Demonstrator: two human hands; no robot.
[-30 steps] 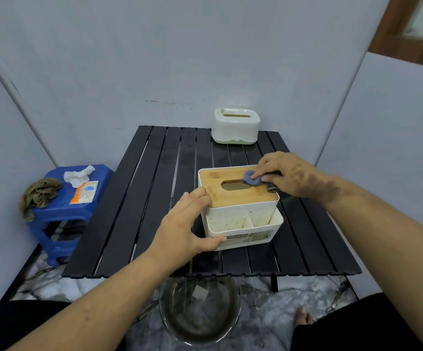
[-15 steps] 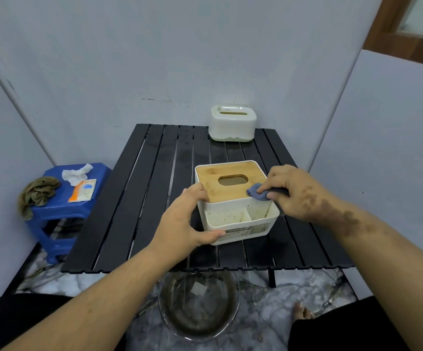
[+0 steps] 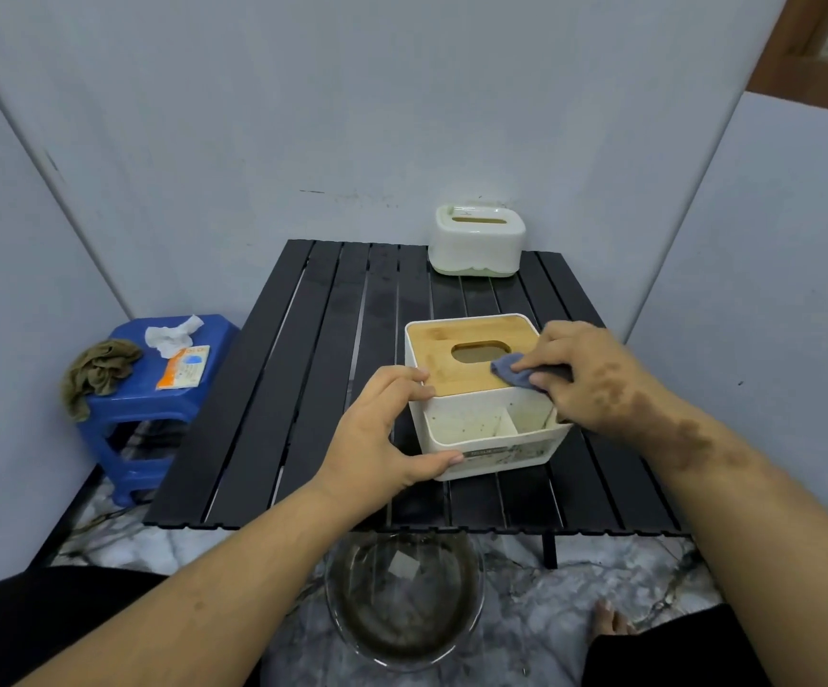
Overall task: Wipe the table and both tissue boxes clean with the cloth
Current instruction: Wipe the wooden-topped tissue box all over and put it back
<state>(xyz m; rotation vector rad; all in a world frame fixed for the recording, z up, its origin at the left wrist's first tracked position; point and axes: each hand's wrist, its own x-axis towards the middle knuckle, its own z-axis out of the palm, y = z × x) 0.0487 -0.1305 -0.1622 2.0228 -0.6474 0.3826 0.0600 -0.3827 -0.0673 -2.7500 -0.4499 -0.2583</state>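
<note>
Steadying the light, rigid bamboo-lidded tissue box (image 3: 481, 389) mid-table (image 3: 263, 414) with the left hand (image 3: 382, 433) clasping its near-left corner seems wise, while the right hand (image 3: 585, 374) presses the soft, pinched grey cloth (image 3: 513, 371) onto the lid.

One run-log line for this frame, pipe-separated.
step: wiping bamboo lid | left hand: grips white bamboo-lidded tissue box | right hand: presses blue-grey cloth on lid | plain white tissue box: far edge

No readable text, orange packet (image 3: 184, 366) on blue stool (image 3: 154, 404) bears print, perhaps lettering, too blurred
</note>
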